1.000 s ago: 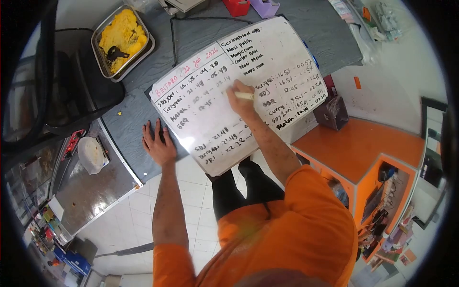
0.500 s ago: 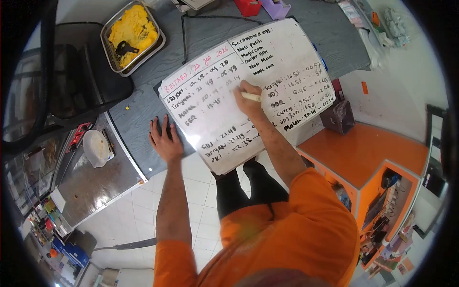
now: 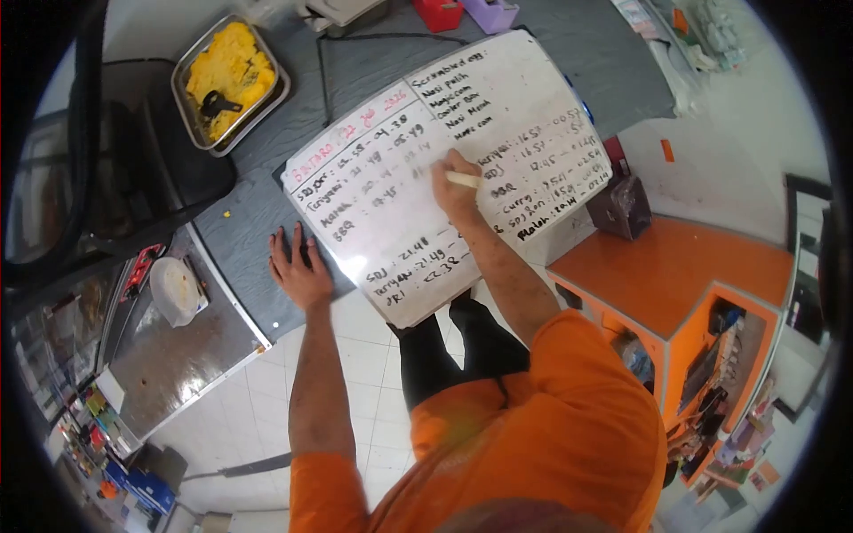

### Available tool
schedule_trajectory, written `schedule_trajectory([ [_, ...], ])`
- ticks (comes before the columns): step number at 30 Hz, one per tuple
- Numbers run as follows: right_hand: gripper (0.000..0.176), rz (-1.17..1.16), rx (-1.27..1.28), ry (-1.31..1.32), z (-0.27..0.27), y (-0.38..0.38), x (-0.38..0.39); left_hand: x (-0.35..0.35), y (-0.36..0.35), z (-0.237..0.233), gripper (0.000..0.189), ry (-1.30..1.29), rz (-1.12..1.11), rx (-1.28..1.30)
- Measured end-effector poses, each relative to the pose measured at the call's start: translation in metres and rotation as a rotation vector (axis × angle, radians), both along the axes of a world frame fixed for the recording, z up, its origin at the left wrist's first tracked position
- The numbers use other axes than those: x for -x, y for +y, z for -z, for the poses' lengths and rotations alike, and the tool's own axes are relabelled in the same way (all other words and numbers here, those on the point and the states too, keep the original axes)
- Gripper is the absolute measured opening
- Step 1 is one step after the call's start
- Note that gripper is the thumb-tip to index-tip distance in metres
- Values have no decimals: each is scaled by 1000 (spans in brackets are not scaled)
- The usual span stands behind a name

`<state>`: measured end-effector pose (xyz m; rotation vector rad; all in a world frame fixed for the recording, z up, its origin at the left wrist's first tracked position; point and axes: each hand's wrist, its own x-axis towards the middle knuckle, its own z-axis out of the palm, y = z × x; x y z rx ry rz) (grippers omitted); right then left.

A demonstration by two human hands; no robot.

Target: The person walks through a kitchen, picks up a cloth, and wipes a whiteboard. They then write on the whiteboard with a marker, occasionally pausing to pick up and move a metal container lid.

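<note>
A whiteboard [image 3: 391, 253] covered in handwritten names and times, mostly black with a red heading, lies tilted on the grey table. My right hand [image 3: 455, 188] is closed around a pale marker [image 3: 463, 179] over the middle of the board; the marker's tip is hidden by my fingers. Flat on the tabletop, just off the board's left edge, rests my left hand [image 3: 300, 271], its fingers spread and holding nothing.
A metal tray [image 3: 283, 89] of yellow scrambled egg with a black utensil stands at the back left. Red [image 3: 438, 13] and purple [image 3: 490, 12] tape dispensers sit at the back. A white dish [image 3: 176, 291] is at left, an orange counter [image 3: 657, 275] at right.
The whole view has shifted slightly, so the board and tray appear a little further left. My right hand stays closed on the marker near the board's middle; my left hand stays flat.
</note>
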<state>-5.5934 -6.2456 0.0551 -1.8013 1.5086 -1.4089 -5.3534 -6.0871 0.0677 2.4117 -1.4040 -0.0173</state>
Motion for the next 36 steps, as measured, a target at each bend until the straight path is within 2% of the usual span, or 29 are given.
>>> schedule_trajectory([
  [4,27,-19,23,-13,-5,-3,0,0,1,0,38,-6,12,24],
  [7,26,54,-55,-75,-7,-12,10,-2,0,4,38,0,18,36],
  [13,27,-43,-62,-70,-1,-12,14,0,0,0,37,-3,6,22],
  [28,27,-82,-44,47,6,-14,14,1,-1,-3,36,13,-5,7],
  [31,27,-6,-65,-47,7,-16,11,0,0,0,36,-13,3,15],
  [35,27,-30,-35,41,2,-12,14,0,0,0,36,0,5,21],
  [36,27,25,-24,27,1,-12,15,1,0,-1,36,-5,3,17],
])
